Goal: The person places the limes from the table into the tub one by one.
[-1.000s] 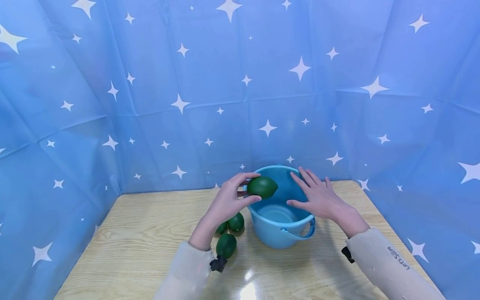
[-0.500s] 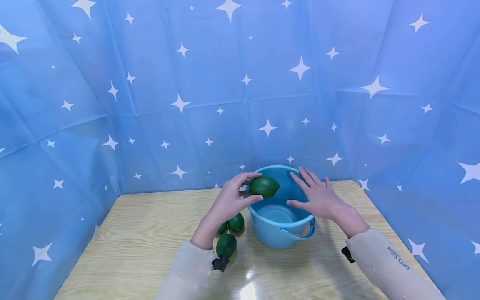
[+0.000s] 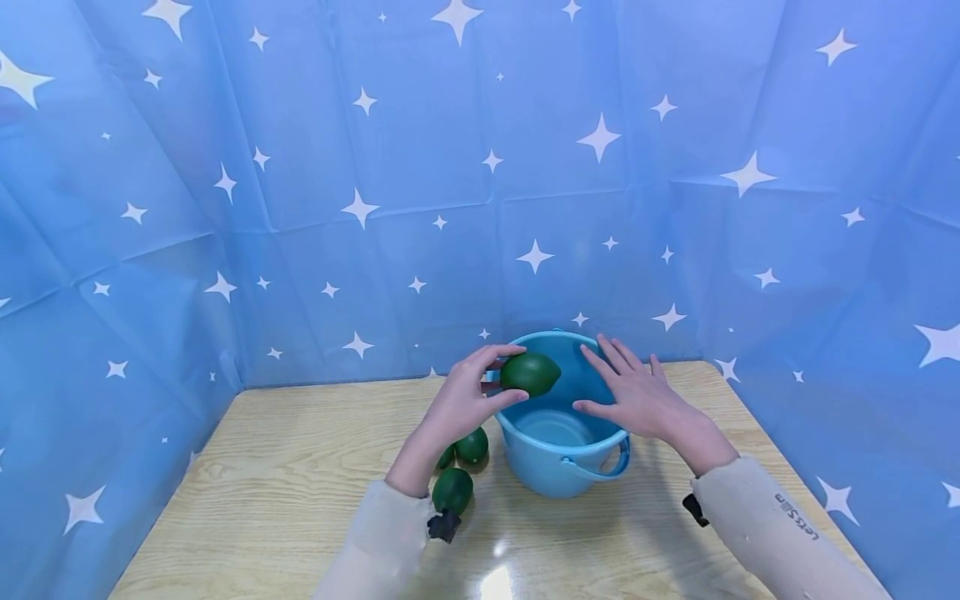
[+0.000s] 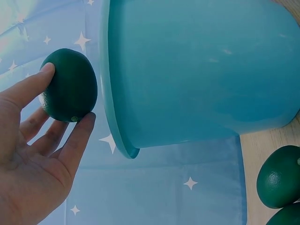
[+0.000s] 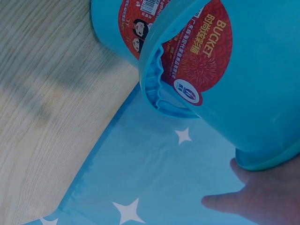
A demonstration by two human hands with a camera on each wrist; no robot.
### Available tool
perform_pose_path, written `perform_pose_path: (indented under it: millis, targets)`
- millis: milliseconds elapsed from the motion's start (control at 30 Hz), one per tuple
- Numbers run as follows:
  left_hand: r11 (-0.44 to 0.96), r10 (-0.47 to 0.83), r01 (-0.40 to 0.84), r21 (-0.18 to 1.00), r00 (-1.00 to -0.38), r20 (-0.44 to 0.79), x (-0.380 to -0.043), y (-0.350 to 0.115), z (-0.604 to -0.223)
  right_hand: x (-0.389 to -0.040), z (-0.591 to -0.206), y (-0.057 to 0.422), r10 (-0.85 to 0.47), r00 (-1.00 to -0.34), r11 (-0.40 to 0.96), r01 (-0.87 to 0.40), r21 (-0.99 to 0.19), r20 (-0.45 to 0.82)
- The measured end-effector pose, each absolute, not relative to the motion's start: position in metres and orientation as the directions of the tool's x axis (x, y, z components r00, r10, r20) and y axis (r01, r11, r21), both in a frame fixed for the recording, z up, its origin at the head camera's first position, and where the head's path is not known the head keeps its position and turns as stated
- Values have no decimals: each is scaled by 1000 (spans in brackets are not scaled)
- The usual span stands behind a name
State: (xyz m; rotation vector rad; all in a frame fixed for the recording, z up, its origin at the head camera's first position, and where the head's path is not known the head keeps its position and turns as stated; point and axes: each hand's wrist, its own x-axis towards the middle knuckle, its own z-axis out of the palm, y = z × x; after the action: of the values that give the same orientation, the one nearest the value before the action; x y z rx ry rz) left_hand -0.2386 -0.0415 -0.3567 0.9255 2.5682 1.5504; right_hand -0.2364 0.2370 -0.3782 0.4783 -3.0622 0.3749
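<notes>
Between thumb and fingers, my left hand point(image 3: 465, 404) holds a dark green lime-shaped fruit point(image 3: 529, 374) with a pointed end. The fruit is over the left side of the mouth of a blue bucket point(image 3: 547, 479). In the left wrist view the fruit point(image 4: 70, 86) is outside the bucket's outline, apart from its rim. My right hand point(image 3: 637, 396) lies at the bucket's right rim with fingers straight and spread. In the right wrist view some of its fingers point(image 5: 225, 202) show beside the rim; the rest is cut off. The visible part of the bucket's floor is bare.
Several more green fruits lie left of the bucket, one nearer the front point(image 3: 452, 490) and another close beside the wall point(image 3: 472, 446). The bucket's handle point(image 3: 603, 475) hangs at its front right. Blue star-printed cloth point(image 3: 360, 275) surrounds the wooden table point(image 3: 300, 467).
My left hand has shifted slightly to the right with the green fruit, a little further over the bucket. The right hand and the bucket have stayed in place.
</notes>
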Motion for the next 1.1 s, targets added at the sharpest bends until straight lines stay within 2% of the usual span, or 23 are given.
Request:
perform_pose_path:
  millis: [1100]
  targets:
    - [346, 479, 472, 811, -832, 280, -245, -35, -368, -236, -378, 237, -300, -952, 923, -305, -236, 59]
